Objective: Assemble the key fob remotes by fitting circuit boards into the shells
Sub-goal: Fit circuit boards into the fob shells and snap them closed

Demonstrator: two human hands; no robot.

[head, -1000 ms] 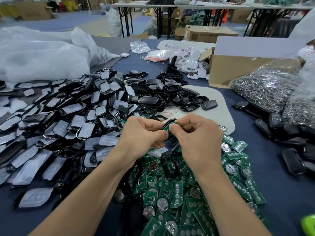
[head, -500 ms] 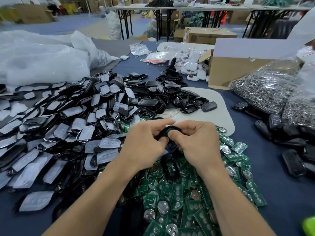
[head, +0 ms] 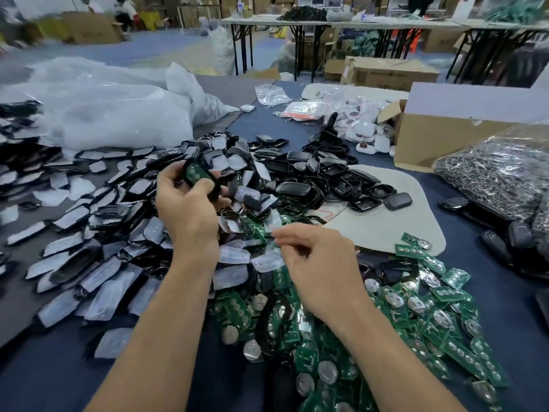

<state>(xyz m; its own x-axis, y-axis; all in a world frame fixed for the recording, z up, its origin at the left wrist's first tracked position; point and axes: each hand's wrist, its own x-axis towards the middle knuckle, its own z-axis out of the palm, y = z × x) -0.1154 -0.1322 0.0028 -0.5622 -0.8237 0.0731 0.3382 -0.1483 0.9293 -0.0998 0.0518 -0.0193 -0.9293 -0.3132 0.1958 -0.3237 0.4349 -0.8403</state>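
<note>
View down a person's two bare forearms over a blue table (head: 59, 376) heaped with key fob parts. At 11 o'clock from centre, the left hand (head: 187, 209) grips a black shell (head: 214, 188) between thumb and curled fingers. A green board (head: 194, 173) lies in the shell's open face and looks seated, though blur hides the fit. At 5 o'clock, close to centre, the right hand (head: 320, 263) hovers low over the parts, fingers loosely curled, with nothing visible in them. Loose boards (head: 416, 322) spread at 5 o'clock. Padded shells (head: 89, 233) cover 9 o'clock. Empty shells (head: 326, 179) lie at 1 o'clock beside a white mat (head: 386, 227). A box (head: 445, 135) stands at 2 o'clock, and a bag of rings (head: 490, 173) sits at 3 o'clock. A few closed fobs (head: 520, 233) at the 3 o'clock edge look finished. This fob seems to have its board in and probably still needs its other half. Given the size of the piles, most of the job remains.
</note>
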